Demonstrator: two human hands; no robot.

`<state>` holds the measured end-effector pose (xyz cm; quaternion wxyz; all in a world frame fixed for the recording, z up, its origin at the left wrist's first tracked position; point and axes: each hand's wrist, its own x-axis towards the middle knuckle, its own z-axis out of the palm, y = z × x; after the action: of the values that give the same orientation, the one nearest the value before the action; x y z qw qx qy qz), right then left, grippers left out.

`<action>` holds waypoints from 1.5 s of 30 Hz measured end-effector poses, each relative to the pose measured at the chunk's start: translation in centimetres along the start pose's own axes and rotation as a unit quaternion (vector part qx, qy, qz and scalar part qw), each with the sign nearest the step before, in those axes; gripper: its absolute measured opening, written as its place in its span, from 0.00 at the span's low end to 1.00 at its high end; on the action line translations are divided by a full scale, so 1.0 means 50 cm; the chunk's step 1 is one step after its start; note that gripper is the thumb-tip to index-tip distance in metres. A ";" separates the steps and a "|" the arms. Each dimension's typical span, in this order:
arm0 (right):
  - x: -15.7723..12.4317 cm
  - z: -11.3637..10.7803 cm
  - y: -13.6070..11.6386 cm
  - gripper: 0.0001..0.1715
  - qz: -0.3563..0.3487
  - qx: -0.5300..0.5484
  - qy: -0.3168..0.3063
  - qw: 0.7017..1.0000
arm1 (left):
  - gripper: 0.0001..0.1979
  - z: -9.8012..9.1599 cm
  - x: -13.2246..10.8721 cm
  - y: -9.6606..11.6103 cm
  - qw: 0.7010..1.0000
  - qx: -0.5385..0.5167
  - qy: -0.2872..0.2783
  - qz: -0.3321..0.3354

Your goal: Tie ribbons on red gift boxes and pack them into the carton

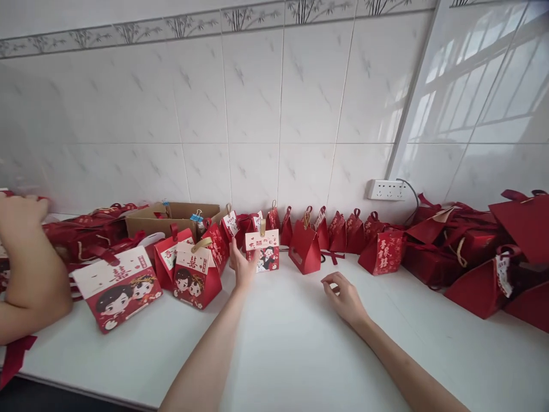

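White wall tiles [253,97] with a bamboo-pattern border [253,17] rise behind a pale table [291,355]. Small red gift boxes line the wall, with a cardboard box [141,222] to the left and a pile of red bags [480,243] to the right. At far left, another person's arm [36,280] reaches in.

Near the middle, the left hand [243,264] grips the left edge of a cream-and-red box [268,264] printed with a cartoon couple. The box is upright, its handle at the top and its printed front towards the viewer; whether its base touches the table is unclear. It lies ahead and to the left of the right hand [344,297], which is half open, loosely curled, nothing visible in it. A plain red box [305,252] stands between the two hands, slightly farther back.
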<state>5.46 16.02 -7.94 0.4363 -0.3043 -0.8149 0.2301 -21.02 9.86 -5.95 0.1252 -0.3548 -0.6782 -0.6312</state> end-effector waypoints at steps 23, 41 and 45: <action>0.002 -0.078 -0.084 0.16 -0.031 0.110 0.147 0.983 | 0.22 0.005 -0.155 0.174 0.865 -0.216 -0.451 0.030; -0.016 -0.110 -0.190 0.09 -0.096 0.212 0.104 0.967 | 0.10 -0.043 -0.172 0.267 0.903 -0.258 -0.335 0.079; -0.015 -0.107 -0.196 0.10 -0.061 0.225 0.132 0.963 | 0.12 -0.037 -0.187 0.268 0.892 -0.272 -0.355 0.072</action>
<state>7.44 9.15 0.64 0.6108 -0.1756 -0.6940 0.3383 -6.27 4.46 -1.12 -0.1800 -0.6232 -0.4514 -0.6127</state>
